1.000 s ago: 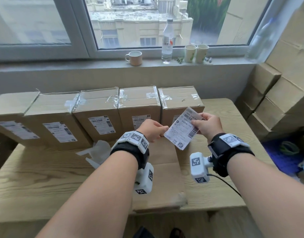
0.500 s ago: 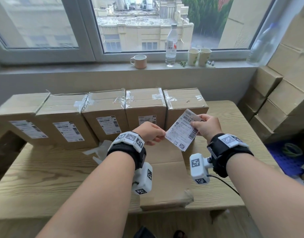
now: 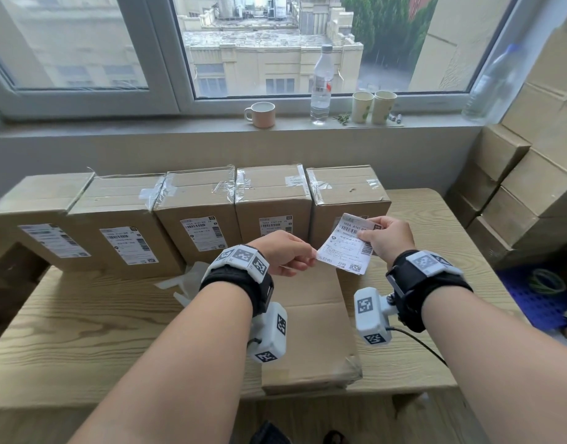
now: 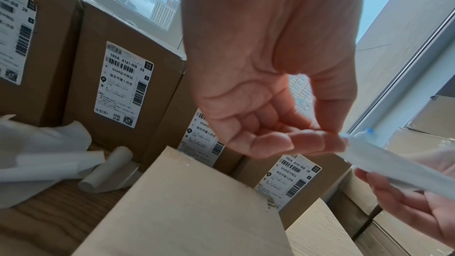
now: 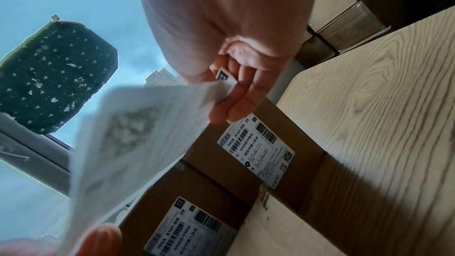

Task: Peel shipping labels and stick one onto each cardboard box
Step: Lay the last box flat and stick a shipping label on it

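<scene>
Both hands hold one white shipping label above the table. My left hand pinches its lower left corner, and my right hand pinches its upper right corner. In the right wrist view the label is blurred, and a small printed corner is bent between the right fingers. In the left wrist view the thumb and fingers meet on the label's edge. Several upright cardboard boxes stand in a row behind, each with a label on its front. A flat unlabelled box lies under my hands.
Curled white backing papers lie on the wooden table left of the flat box. More cardboard boxes are stacked at the right. A mug, a bottle and two paper cups stand on the windowsill.
Both hands keep their hold on the label, which stays in almost the same place. The head view has shifted slightly.
</scene>
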